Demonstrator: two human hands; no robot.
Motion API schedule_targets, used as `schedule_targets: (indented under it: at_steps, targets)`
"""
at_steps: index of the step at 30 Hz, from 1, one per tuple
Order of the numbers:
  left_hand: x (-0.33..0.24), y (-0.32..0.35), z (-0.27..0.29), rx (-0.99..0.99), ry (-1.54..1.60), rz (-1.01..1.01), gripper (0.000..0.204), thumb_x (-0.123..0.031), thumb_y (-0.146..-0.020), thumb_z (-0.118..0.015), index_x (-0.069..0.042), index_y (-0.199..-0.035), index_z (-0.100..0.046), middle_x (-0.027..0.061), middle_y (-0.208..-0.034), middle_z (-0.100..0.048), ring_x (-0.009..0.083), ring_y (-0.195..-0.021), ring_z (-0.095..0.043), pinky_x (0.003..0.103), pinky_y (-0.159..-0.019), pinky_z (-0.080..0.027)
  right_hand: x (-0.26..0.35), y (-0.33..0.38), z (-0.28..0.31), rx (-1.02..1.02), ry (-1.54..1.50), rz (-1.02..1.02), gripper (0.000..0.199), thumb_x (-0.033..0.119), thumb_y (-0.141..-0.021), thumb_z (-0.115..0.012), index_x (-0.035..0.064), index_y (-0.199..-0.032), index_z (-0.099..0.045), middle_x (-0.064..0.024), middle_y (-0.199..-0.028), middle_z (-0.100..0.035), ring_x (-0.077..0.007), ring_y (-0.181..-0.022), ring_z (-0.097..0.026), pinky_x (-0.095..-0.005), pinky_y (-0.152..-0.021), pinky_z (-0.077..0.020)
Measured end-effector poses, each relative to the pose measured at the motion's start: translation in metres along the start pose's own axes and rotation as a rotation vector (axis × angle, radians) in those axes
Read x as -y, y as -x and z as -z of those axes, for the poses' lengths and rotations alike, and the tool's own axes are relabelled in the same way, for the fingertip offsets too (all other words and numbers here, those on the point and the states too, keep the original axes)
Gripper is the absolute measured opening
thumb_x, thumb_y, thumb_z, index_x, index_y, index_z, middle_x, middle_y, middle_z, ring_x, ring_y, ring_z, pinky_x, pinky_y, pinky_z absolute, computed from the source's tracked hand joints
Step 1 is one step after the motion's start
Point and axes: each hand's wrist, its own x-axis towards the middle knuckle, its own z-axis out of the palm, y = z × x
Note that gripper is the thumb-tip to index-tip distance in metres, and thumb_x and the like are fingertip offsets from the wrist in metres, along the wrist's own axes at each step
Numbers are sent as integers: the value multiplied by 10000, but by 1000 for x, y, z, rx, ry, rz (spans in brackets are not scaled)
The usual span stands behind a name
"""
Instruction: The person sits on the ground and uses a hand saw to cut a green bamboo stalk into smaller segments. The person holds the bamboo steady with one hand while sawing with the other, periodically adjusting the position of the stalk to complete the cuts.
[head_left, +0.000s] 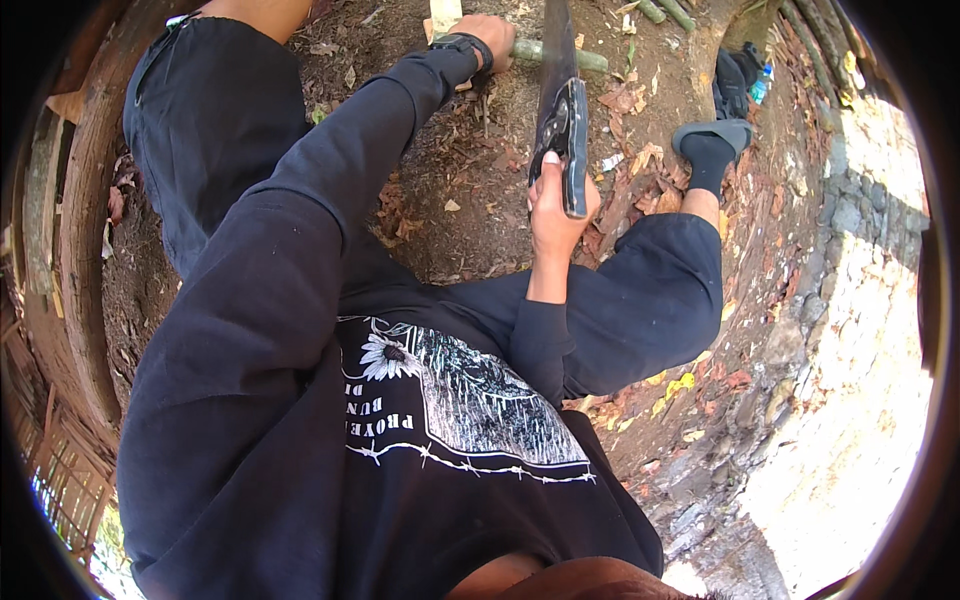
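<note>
My left hand [486, 42], with a dark watch at the wrist, is closed around a greenish stick [575, 56] near the top of the head view. The stick lies crosswise, low over the ground. My right hand [560, 215] grips the black handle [574, 150] of a handsaw. Away from me runs its dark blade [557, 45], blurred, passing over the stick just right of my left hand. Whether the blade touches the stick I cannot tell. A pale piece of wood [445, 14] shows beside my left hand.
Brown soil [465, 225] with dry leaves and chips lies between my spread legs. Further right are my sandalled foot [712, 140], a dark bundle [735, 85], a plastic bottle [762, 84] and a sunlit stone edge [850, 215]. A long log [90, 210] stands along the left.
</note>
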Motion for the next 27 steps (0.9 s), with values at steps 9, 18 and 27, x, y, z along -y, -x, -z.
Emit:
schedule_targets:
  at_steps: [9, 18, 27]
  targets:
    - [4, -9, -10, 24, -15, -13, 371, -380, -898, -804, -57, -1077, -826, 217, -1032, -804, 379, -944, -797, 503, -851, -663, 5, 58, 26, -12, -106, -58, 110, 55, -1046, -695, -12, -965, -663, 7, -704, -592, -43, -542, -512, -245, -472, -402]
    - [2, -9, -11, 5, -4, 24, 387, -400, -909, -795, -63, -1096, -826, 207, -1043, -808, 371, -948, -799, 493, -844, -663, 14, 46, 16, -1, -113, -54, 174, 0, -1046, -640, 3, -891, -560, -7, -593, -460, -81, -462, -407, -272, -445, -375]
    - [1, -10, -16, 13, -12, 28, 393, -418, -910, -795, -60, -1071, -820, 196, -1027, -808, 362, -930, -797, 488, -841, -663, 8, 44, 22, 32, -102, -56, 215, 0, -1046, -634, 22, -862, -525, -19, -587, -456, -95, -445, -397, -282, -434, -367]
